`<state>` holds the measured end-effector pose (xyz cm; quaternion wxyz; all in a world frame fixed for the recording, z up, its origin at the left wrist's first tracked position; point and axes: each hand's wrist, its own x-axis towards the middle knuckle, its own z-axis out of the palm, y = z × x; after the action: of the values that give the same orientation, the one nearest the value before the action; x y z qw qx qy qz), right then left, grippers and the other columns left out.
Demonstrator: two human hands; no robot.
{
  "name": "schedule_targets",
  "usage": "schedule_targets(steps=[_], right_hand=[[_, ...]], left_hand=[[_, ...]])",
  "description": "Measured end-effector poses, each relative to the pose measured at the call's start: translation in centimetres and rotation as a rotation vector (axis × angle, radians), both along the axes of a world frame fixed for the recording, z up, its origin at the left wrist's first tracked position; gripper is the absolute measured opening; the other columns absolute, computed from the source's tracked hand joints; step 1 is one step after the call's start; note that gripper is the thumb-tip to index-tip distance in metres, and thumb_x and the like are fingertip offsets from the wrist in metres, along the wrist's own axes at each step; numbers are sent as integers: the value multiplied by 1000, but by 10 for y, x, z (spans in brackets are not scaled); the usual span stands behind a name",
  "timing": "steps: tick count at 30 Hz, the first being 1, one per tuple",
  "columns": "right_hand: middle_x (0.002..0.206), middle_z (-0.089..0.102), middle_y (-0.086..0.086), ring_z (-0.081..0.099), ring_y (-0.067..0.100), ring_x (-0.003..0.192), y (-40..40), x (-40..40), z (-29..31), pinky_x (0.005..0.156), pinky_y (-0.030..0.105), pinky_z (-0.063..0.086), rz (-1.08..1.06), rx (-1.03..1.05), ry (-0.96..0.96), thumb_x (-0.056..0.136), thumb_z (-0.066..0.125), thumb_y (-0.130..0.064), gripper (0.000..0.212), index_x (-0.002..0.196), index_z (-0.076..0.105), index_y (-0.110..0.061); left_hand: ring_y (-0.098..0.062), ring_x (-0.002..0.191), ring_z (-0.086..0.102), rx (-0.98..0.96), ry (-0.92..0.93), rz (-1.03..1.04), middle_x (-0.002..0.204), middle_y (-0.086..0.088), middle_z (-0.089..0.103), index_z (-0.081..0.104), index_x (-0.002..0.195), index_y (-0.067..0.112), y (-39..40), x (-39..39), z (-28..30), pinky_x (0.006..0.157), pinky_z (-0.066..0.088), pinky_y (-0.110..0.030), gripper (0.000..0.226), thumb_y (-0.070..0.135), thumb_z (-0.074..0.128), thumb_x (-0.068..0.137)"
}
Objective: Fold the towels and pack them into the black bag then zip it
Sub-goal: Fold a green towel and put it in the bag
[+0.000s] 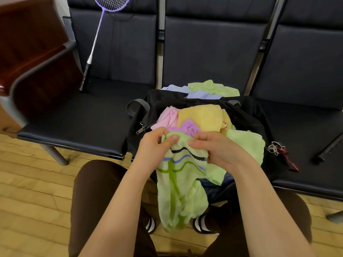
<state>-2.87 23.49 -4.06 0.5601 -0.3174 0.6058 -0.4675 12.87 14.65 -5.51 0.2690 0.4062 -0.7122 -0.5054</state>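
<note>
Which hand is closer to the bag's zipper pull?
Left. The left hand sits just right of the zipper pull; the right hand is farther right, across the striped green towel.

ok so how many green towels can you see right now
3: a striped green towel held in both hands, a plain green towel draped over the black bag's right side, another green towel behind it. More may be hidden inside.

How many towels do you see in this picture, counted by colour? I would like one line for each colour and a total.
Green: 3, the striped towel held by both hands, one at the black bag, one behind the bag
Blue: 1, possibly two pieces
Yellow: 1
Pink: 1
Purple: 1
Total: 7
</note>
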Motion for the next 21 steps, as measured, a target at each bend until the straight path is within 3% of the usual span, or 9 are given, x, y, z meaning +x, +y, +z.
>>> schedule_targets(steps=[3, 5, 7, 9, 11, 13, 15, 19, 21], right_hand=[[84, 70, 7, 65, 20, 75, 6, -2, -4, 68, 32, 54, -135, -7, -74, 85, 67, -6, 13, 96, 69, -2], [82, 68, 9, 60, 25, 77, 6, -1, -4, 72, 39, 45, -260, -76, -106, 84, 68, -4, 6, 89, 69, -6], [83, 64, 14, 53, 30, 79, 2, 4, -2, 72, 42, 38, -331, -124, -76, 81, 71, -4, 8, 80, 69, -12], [84, 58, 17, 50, 31, 77, -4, 12, 1, 70, 41, 37, -341, -163, -37, 81, 71, -3, 8, 78, 68, -10], [80, 58, 16, 55, 24, 67, -9, 22, 3, 64, 32, 45, -298, -185, 11, 85, 67, -2, 1, 86, 66, -3], [75, 65, 8, 61, 11, 61, -12, 31, 4, 56, 21, 48, -252, -197, 47, 90, 62, -4, 10, 96, 69, 0], [74, 69, 2, 64, 8, 66, -14, 35, 3, 59, 21, 51, -253, -193, 45, 94, 58, -9, 16, 99, 72, -3], [90, 75, 6, 71, 14, 82, -16, 36, 6, 74, 26, 58, -252, -174, 62, 97, 51, -10, 25, 100, 75, -7], [89, 74, 7, 70, 14, 79, -16, 36, 8, 71, 26, 58, -256, -182, 60, 96, 50, -7, 25, 100, 75, -6]], left_hand=[[-26, 59, 43, -29, -35, 67, 68, -20, 49, 62, 86, 30, -5, 5, -2, 60, 43, -43, 5, 26, 64, 89], [-16, 57, 41, -78, -100, 124, 62, -4, 43, 57, 111, 33, -6, 5, -4, 63, 39, -34, 24, 21, 60, 91], [-15, 60, 49, -124, -109, 168, 61, -2, 50, 57, 120, 29, -3, 3, 0, 68, 42, -31, 32, 18, 60, 90], [-23, 75, 63, -106, -85, 149, 74, -13, 66, 62, 116, 26, -1, -1, 2, 76, 52, -36, 28, 18, 62, 89], [-28, 85, 66, -86, -51, 95, 85, -14, 71, 68, 106, 27, 4, -6, 1, 82, 54, -44, 20, 17, 61, 90], [-34, 82, 66, -39, 5, 78, 83, -16, 71, 70, 90, 28, 7, -10, -1, 81, 53, -52, 19, 15, 57, 91], [-35, 78, 63, 67, 86, 104, 85, -24, 67, 71, 82, 16, 7, -11, -3, 80, 52, -60, 21, 19, 53, 91], [-23, 92, 70, 164, 175, 73, 91, -7, 74, 74, 100, 16, 10, -10, 3, 89, 55, -48, 17, 23, 60, 92], [-24, 91, 70, 136, 204, 65, 91, -8, 74, 73, 100, 14, 11, -10, 6, 88, 55, -48, 14, 17, 62, 91]])
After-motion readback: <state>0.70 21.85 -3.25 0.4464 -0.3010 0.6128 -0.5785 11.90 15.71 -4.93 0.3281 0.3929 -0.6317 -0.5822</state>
